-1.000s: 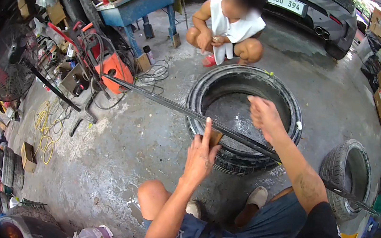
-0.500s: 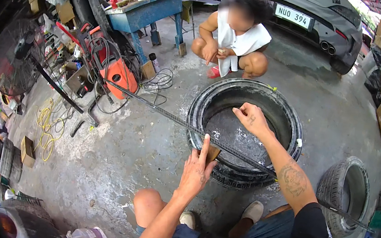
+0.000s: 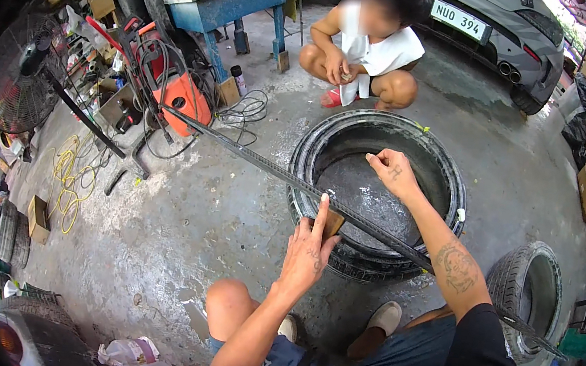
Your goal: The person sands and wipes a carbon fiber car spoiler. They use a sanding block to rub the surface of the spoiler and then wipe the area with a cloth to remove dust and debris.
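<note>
A long, thin black strip [image 3: 266,166] lies slantwise across a tyre [image 3: 453,175] that rests flat on the floor. Under the strip, my left hand [image 3: 306,255] grips a small brown block, wood by its look [image 3: 333,224]. Its index finger stretches up onto the strip, and its thumb is along the block's near side. My right hand [image 3: 395,175] hovers over the tyre's opening, beyond the strip, with thumb and fingers pinched together. Whatever is in that pinch, if anything, is too small to make out.
Across the tyre a person [image 3: 386,52] squats, hands together. A second tyre [image 3: 522,292] stands at the right, by the strip's end. An orange machine [image 3: 187,105] with hoses, a fan [image 3: 25,70] and a blue table [image 3: 227,8] are at the left. Behind sits a grey car [image 3: 501,33].
The view has shifted slightly. The strip's far-left end seems nearer and its span broader, as if turned a little. Both hands keep nearly the same pose.
</note>
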`<state>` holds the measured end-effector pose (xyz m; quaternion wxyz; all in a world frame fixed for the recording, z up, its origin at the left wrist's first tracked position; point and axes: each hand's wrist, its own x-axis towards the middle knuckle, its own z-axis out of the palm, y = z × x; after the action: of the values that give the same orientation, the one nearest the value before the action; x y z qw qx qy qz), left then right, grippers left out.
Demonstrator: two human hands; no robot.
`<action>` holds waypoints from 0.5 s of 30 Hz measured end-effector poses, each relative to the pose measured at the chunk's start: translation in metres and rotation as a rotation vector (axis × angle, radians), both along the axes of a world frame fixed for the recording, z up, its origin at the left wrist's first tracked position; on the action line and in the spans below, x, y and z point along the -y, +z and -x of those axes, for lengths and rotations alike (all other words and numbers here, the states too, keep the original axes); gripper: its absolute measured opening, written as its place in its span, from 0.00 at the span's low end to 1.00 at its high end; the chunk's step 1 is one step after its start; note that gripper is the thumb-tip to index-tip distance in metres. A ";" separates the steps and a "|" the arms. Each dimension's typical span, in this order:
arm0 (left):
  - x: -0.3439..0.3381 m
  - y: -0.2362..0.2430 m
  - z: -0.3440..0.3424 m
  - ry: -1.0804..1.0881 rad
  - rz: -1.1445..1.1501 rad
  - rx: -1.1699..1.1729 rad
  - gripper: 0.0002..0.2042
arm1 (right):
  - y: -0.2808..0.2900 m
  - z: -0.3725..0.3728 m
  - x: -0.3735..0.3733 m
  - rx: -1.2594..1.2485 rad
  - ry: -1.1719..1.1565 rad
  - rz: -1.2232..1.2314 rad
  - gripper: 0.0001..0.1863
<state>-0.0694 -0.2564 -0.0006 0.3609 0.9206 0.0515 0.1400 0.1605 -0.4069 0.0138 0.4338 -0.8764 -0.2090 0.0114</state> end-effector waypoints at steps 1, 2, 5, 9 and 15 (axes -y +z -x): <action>0.000 -0.001 0.001 -0.002 0.003 -0.001 0.43 | -0.002 -0.001 0.001 0.000 -0.005 0.009 0.24; -0.001 -0.002 0.002 -0.009 0.009 -0.005 0.44 | -0.002 0.001 0.000 -0.001 -0.005 0.010 0.24; -0.002 -0.004 0.003 -0.018 0.018 -0.003 0.44 | -0.003 0.003 -0.002 0.013 -0.020 0.021 0.24; -0.002 -0.003 0.002 -0.014 0.016 0.013 0.44 | -0.004 0.004 0.000 0.014 -0.031 0.014 0.23; -0.002 -0.001 0.003 -0.050 0.028 0.009 0.43 | 0.000 0.004 0.004 0.020 -0.046 0.011 0.23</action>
<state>-0.0728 -0.2540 -0.0016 0.3773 0.9159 0.0286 0.1344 0.1567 -0.4114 0.0135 0.4270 -0.8834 -0.1932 -0.0060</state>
